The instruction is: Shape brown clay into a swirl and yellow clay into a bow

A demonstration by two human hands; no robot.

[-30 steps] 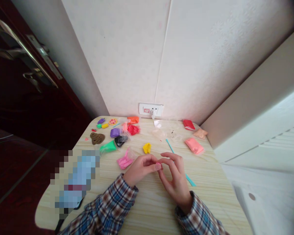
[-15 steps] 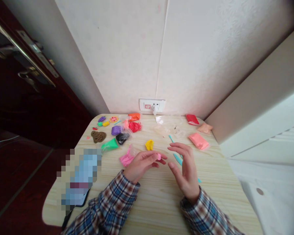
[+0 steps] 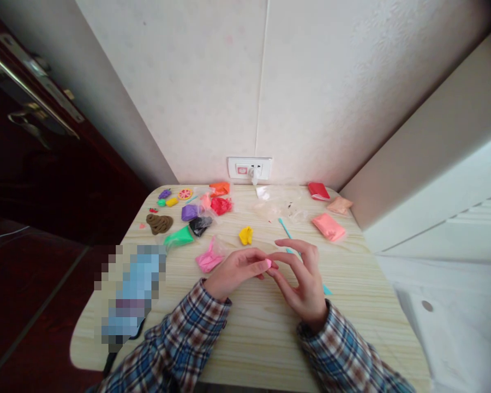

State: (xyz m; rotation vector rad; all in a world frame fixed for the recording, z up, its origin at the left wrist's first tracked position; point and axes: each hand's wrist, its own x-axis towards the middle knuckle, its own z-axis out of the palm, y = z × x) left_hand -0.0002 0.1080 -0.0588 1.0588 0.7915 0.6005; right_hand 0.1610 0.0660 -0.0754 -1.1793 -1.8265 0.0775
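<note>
A small lump of pink clay [image 3: 269, 263] sits at the fingertips of my left hand [image 3: 239, 270], pinched by thumb and fingers. From the other side, the thumb and index finger of my right hand [image 3: 303, 275] close on the same lump, its other fingers curved above. Left of my hands lies a bag of pink clay [image 3: 210, 258]. Beyond them is a folded yellow piece [image 3: 246, 236]. Turquoise modelling tools [image 3: 285, 227] lie partly hidden behind my right hand.
Bags of green [image 3: 180, 237], black [image 3: 199, 225], purple [image 3: 189, 212] and red clay [image 3: 221, 206] lie at the back left, near a brown coil [image 3: 159, 224] and small fruit shapes. Salmon [image 3: 328, 226] and red packets [image 3: 318, 191] lie right. A pixelated object [image 3: 135, 295] covers the left edge.
My right hand has moved left and its thumb and index finger now meet the pink lump. My left hand still holds it. The view has shifted slightly.
</note>
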